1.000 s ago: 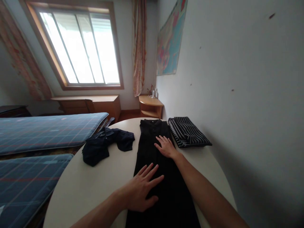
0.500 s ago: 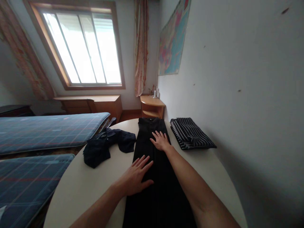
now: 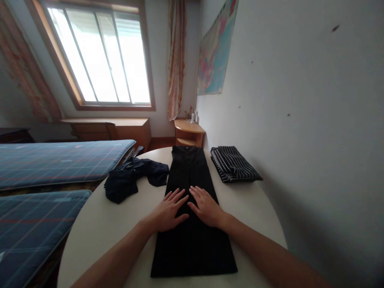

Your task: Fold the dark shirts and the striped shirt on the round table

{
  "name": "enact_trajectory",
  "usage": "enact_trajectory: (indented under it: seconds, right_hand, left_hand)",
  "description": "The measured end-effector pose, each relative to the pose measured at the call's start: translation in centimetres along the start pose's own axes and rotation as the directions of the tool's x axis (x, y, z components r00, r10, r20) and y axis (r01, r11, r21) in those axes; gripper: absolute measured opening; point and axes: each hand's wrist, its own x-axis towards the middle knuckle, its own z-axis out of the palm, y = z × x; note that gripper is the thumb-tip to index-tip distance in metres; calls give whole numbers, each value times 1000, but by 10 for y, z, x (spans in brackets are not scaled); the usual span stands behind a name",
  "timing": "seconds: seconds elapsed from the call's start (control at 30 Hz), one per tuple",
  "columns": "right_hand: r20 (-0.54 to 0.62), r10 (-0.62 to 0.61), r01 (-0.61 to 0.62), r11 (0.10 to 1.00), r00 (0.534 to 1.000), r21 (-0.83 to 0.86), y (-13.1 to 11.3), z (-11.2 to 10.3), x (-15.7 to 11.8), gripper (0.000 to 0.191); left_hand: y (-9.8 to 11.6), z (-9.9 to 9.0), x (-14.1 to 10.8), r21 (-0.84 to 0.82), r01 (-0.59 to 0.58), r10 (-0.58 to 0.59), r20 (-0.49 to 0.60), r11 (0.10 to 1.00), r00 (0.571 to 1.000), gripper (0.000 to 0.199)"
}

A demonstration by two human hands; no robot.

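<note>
A long black garment (image 3: 195, 252) lies flat on the round white table (image 3: 99, 236), folded into a strip, with what looks like a collar at its far end. My left hand (image 3: 171, 210) rests palm down on its left part, fingers spread. Beside it, my right hand (image 3: 205, 206) lies flat on the garment's middle, its fingers stretched out too. The fingertips of both hands are close together, and neither hand grips the cloth. Left of the garment is a crumpled dark navy piece of clothing (image 3: 120, 186). A folded black-and-white striped cloth (image 3: 235, 164) sits to the right.
Two blue plaid mattresses (image 3: 60, 162) stand left of the table. A white wall (image 3: 300, 160) runs along the right side. Beyond the table are a wooden corner shelf (image 3: 189, 127), a wooden desk (image 3: 132, 128) and a bright window (image 3: 102, 60).
My right hand has slid back along the black garment towards me, level with my left hand. The view has shifted slightly, and the garment's near edge now shows.
</note>
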Motion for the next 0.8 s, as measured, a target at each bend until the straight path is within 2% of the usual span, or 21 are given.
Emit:
enact_trajectory:
  seconds: [0.2, 0.4, 0.53, 0.7, 0.8]
  right_hand:
    - [95, -122, 101, 974, 988, 201, -39, -21, -72, 54]
    - [120, -145, 114, 966, 982, 232, -52, -34, -102, 45]
    - [112, -184, 170, 978, 977, 117, -59, -41, -105, 37]
    - [213, -182, 223, 957, 960, -188, -78, -47, -107, 26]
    - [253, -189, 264, 915, 949, -305, -88, -46, -107, 18]
  left_hand:
    - [0, 1, -1, 18, 4, -3, -15, 1000, 1000, 66]
    - [3, -2, -3, 8, 15, -15, -16, 1000, 1000, 67]
    - [6, -4, -3, 25, 35, -35, -7, 999, 999, 66]
    - [8, -6, -3, 27, 30, -30, -2, 999, 1000, 66]
    - [7, -5, -4, 13, 23, -23, -8, 1000, 1000, 66]
